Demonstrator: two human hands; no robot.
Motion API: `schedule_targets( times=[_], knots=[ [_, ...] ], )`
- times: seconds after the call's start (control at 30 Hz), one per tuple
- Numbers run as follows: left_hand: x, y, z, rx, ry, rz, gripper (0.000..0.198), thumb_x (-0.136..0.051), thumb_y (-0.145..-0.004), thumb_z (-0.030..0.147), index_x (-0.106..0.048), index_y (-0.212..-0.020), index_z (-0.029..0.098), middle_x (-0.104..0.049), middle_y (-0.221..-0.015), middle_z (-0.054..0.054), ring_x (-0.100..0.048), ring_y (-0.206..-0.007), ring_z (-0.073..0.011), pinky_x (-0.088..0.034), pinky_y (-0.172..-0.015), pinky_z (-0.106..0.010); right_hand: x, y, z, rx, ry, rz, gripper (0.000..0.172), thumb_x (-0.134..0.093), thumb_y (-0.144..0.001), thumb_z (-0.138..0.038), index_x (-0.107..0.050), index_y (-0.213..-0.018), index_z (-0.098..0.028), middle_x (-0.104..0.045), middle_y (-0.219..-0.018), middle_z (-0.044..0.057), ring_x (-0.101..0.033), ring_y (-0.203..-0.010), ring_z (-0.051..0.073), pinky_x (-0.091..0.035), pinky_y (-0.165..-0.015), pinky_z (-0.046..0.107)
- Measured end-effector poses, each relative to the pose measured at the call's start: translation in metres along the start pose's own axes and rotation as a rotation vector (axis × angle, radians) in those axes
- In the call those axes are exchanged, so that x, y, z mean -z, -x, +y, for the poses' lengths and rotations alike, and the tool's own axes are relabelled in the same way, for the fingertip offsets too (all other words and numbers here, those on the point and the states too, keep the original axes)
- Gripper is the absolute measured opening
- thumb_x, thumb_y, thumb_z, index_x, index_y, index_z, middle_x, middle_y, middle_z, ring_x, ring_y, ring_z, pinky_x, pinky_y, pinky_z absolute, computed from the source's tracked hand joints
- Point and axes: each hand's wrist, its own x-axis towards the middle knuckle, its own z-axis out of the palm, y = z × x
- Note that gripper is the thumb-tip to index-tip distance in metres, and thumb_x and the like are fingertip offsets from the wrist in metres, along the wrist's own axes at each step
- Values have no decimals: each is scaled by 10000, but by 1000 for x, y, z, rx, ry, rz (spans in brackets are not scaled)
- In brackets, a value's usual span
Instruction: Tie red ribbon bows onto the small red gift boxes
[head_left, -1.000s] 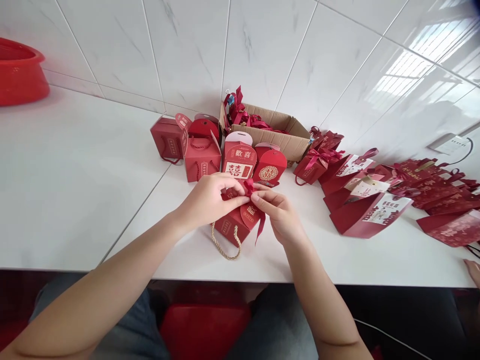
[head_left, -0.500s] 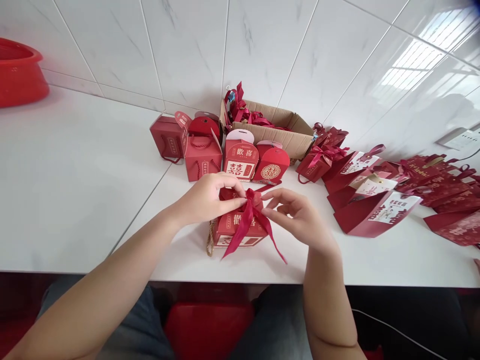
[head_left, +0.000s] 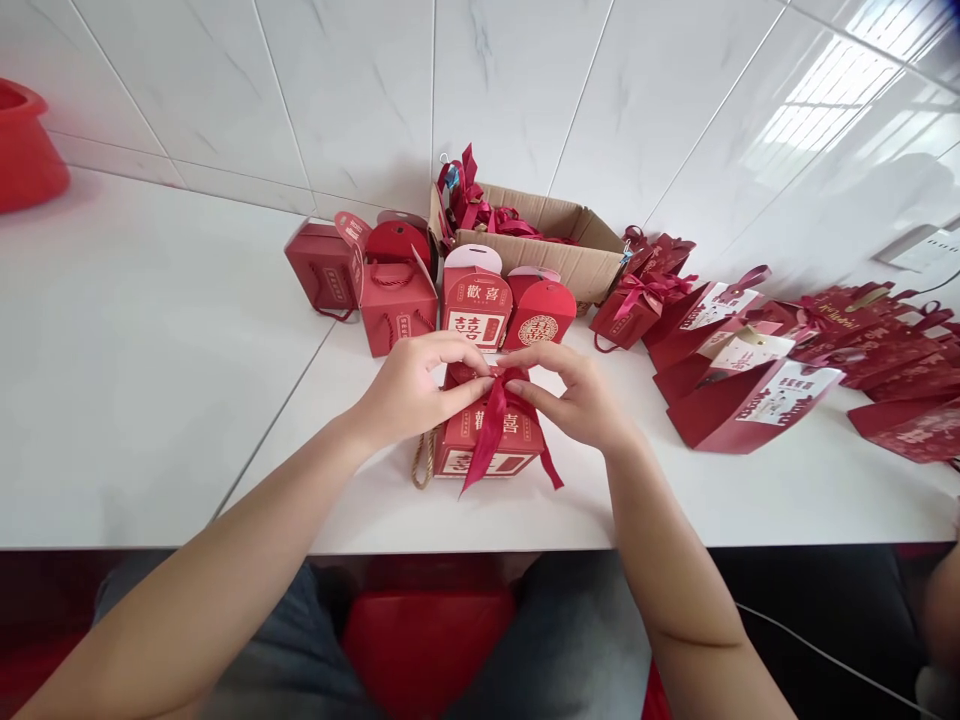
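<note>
Directly in front of me on the white table stands a red gift box [head_left: 454, 441] with gold lettering and a rope handle [head_left: 423, 462] hanging at its left side. A dark red ribbon [head_left: 489, 432] is gathered on its top, and two tails drape over the front. My left hand [head_left: 420, 385] pinches the ribbon at the gathered part with thumb and fingertips. From the other side, my right hand [head_left: 574, 395] also closes thumb and fingers on the ribbon. Fingers partly hide the knot or bow between them.
Behind the box stand several red gift boxes [head_left: 398, 312] and a cardboard box [head_left: 540, 255] of ribbons against the tiled wall. More red bags [head_left: 757, 405] line the right side. A red basin [head_left: 30, 150] sits far left. A person's arm [head_left: 943, 610] shows at the right edge.
My right hand has moved left, from beside the ribbon onto it at the top of the box. The left hand stays at the ribbon. The view has shifted slightly.
</note>
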Motion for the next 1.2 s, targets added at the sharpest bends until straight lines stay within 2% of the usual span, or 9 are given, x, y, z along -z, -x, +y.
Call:
schedule_targets(
  times=[0.23, 0.4, 0.73, 0.93, 1.2],
  knots=[
    [2, 0, 0, 19, -15, -18, 37, -641, -791, 219, -672, -777, 204, -729, -850, -11, -665, -806, -158, -539, -789, -291, -7, 11, 2, 81, 17, 90, 251, -561, -925, -231, -683, -1137, -285, -646, -956, 46, -611, -867, 167, -527, -795, 347],
    [4, 0, -1, 41, -37, -19, 44, -644, -787, 248, -675, -765, 225, -731, -840, -2, -667, -800, -162, -543, -793, -299, -10, 14, 3, 156, 78, 80, 352, -478, -942, -153, -669, -1192, -311, -566, -919, 50, -566, -848, 165, -521, -745, 350],
    [3, 1, -2, -8, -97, -25, 40, -630, -789, 228, -662, -765, 224, -725, -834, 13, -662, -784, -150, -520, -777, -281, -4, 19, 8, 260, 185, 56, 457, -433, -910, -62, -688, -1154, -352, -521, -933, 49, -537, -906, 189, -490, -813, 420],
    [5, 3, -6, -19, -120, -31, 33, -623, -799, 267, -653, -804, 253, -722, -847, 20, -657, -768, -153, -521, -757, -280, -3, 20, 2, 251, 245, -14, 507, -389, -939, -103, -537, -1360, -344, -511, -894, 47, -505, -849, 189, -466, -806, 409],
    [6, 3, -7, -56, -154, -41, 71, -601, -796, 240, -644, -744, 263, -719, -818, 10, -659, -758, -177, -514, -746, -314, -3, 22, 2, 247, 346, -82, 434, -399, -937, -94, -673, -1205, -298, -507, -918, 66, -479, -886, 200, -423, -840, 429]
  ],
)
